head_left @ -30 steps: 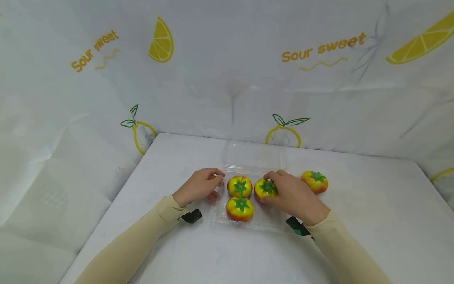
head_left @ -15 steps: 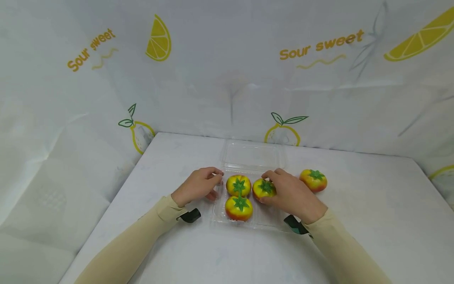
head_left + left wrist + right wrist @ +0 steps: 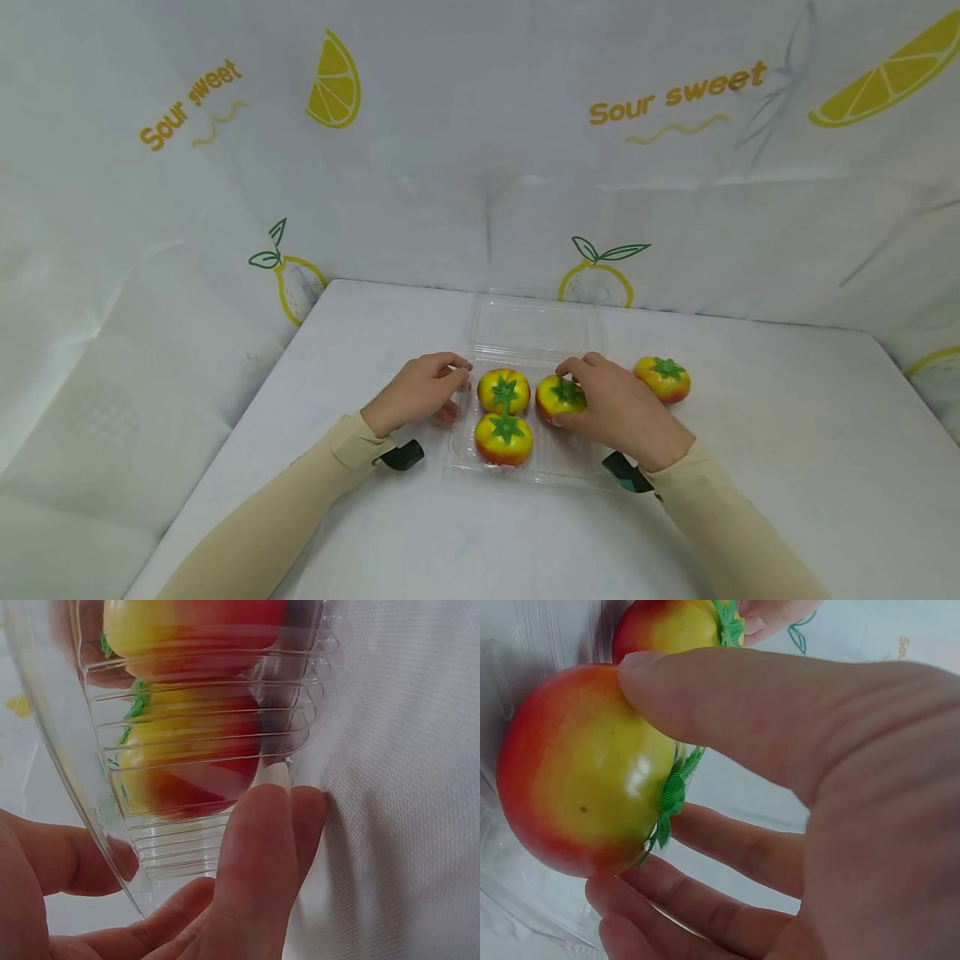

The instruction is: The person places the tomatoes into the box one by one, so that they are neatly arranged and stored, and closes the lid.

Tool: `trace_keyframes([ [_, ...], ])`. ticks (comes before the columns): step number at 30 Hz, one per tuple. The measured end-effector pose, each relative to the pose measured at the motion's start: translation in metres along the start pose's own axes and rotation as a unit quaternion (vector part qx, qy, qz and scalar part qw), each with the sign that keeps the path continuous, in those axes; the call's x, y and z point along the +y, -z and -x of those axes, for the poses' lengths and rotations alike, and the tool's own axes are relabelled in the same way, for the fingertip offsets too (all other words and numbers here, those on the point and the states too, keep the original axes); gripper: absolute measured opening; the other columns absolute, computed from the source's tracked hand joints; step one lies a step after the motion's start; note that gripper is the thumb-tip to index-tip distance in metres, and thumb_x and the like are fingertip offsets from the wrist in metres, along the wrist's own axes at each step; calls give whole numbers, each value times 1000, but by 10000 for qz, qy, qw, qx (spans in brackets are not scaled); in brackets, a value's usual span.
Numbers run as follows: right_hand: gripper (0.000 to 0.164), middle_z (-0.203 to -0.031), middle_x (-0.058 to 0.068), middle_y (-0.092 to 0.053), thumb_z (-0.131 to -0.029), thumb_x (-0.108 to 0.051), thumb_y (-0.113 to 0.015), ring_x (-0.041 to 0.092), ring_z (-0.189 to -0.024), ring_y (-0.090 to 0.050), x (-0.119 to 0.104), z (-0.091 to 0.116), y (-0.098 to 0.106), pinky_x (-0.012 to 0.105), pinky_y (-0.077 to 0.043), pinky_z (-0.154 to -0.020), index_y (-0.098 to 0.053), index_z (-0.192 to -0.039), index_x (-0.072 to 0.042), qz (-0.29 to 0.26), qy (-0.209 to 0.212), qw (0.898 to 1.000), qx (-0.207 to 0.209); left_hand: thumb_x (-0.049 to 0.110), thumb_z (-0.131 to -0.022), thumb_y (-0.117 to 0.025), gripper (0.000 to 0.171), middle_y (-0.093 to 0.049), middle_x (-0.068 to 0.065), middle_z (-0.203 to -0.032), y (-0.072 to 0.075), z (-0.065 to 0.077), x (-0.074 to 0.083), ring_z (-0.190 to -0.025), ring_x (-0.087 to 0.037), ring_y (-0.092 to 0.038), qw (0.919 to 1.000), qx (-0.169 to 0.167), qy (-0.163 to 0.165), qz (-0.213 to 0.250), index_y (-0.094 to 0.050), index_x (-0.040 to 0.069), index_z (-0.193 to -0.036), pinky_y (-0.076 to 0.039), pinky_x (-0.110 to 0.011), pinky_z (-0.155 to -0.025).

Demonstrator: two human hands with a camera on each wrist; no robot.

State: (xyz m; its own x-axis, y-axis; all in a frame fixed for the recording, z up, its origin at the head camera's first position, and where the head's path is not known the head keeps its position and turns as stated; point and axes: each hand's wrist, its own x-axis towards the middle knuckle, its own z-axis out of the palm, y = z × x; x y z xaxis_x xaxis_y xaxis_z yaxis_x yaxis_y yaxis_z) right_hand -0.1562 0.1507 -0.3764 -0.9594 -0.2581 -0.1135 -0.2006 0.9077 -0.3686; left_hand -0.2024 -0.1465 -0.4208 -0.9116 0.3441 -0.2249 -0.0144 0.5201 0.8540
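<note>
On the table lies an open clear plastic clamshell container (image 3: pixel 558 458). Two red-yellow artificial tomatoes (image 3: pixel 503 439) with green star-shaped tops sit one behind the other in its left side. My right hand (image 3: pixel 626 410) holds a third tomato (image 3: pixel 585 772) in the container's back right part, thumb on one side and fingers on the other. At the left edge is my left hand (image 3: pixel 420 389); its thumb and fingers grip the container's ribbed side wall (image 3: pixel 202 817). Through that wall, the left wrist view shows the two left tomatoes.
Another tomato (image 3: pixel 663 380) lies on the white table (image 3: pixel 780 433) to the right, just beyond my right hand. The container's lid (image 3: pixel 532 325) is folded back flat toward the wall. A lemon-printed white sheet (image 3: pixel 450 167) hangs behind the table.
Both hands keep nearly the same places, and the tomato in my right hand stays by the container's back right part. The head view has shifted slightly.
</note>
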Motion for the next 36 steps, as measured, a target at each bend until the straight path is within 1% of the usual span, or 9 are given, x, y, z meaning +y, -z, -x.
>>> trace_keyframes([
  [7,58,-131,13,-69,-88,-37,-90,29,-112,-68,2,3,5,53,-63,-100,-68,-136,-13,45,-3,10000,25,35,-111,-57,38,-77,-12,-116,-1,-1,4,-71,-20,-78,10000,-13,-43,-17,-68,10,-139,-68,-34,-70],
  [10,59,-131,12,-69,-88,-39,-90,29,-113,-69,2,4,8,52,-63,-98,-68,-137,-13,34,8,10000,-10,35,-111,-57,37,-77,-11,-116,-1,0,5,-71,-20,-78,10000,4,5,-14,-69,11,-137,-68,-34,-71],
  [14,62,-134,13,-67,-90,-41,-88,31,-117,-68,5,6,16,51,-65,-94,-66,-140,-13,-177,55,9997,-126,35,-111,-58,36,-77,-10,-116,-1,2,5,-72,-20,-78,10000,22,92,9,-69,12,-136,-68,-34,-72],
  [16,61,-136,14,-67,-92,-41,-86,33,-121,-67,9,9,22,51,-65,-95,-65,-142,-12,-265,122,9995,-89,35,-111,-58,37,-77,-11,-116,-1,3,5,-72,-20,-78,9999,19,98,25,-69,11,-137,-68,-34,-72],
  [18,59,-137,15,-67,-94,-39,-84,34,-123,-67,17,12,29,53,-64,-96,-65,-143,-12,-308,207,9993,57,35,-111,-57,37,-77,-11,-116,-2,3,5,-72,-20,-78,10000,1,82,41,-69,10,-137,-68,-34,-72],
  [21,56,-136,14,-68,-96,-40,-81,35,-123,-67,29,17,40,55,-62,-98,-65,-142,-12,-342,297,9984,325,35,-111,-57,38,-77,-11,-116,-2,2,5,-72,-20,-78,9999,-5,71,72,-69,10,-138,-68,-35,-72],
  [26,56,-138,14,-67,-99,-45,-77,37,-124,-67,53,24,56,58,-59,-102,-64,-143,-13,-415,151,9972,607,36,-111,-56,38,-78,-11,-118,-2,2,3,-73,-20,-78,9999,10,80,60,-68,12,-139,-68,-34,-72],
  [31,57,-141,17,-66,-100,-45,-76,40,-126,-64,81,28,61,62,-56,-105,-64,-144,-10,-468,-14,9957,799,35,-112,-56,37,-78,-11,-118,-2,2,2,-73,-20,-78,9999,15,96,91,-68,12,-138,-68,-35,-72],
  [36,67,-146,22,-63,-99,-48,-78,46,-128,-61,108,28,60,65,-54,-105,-61,-148,-6,-408,-205,9962,745,35,-112,-56,39,-78,-12,-118,-2,2,2,-73,-20,-78,10000,-17,30,58,-68,11,-139,-68,-35,-72],
])
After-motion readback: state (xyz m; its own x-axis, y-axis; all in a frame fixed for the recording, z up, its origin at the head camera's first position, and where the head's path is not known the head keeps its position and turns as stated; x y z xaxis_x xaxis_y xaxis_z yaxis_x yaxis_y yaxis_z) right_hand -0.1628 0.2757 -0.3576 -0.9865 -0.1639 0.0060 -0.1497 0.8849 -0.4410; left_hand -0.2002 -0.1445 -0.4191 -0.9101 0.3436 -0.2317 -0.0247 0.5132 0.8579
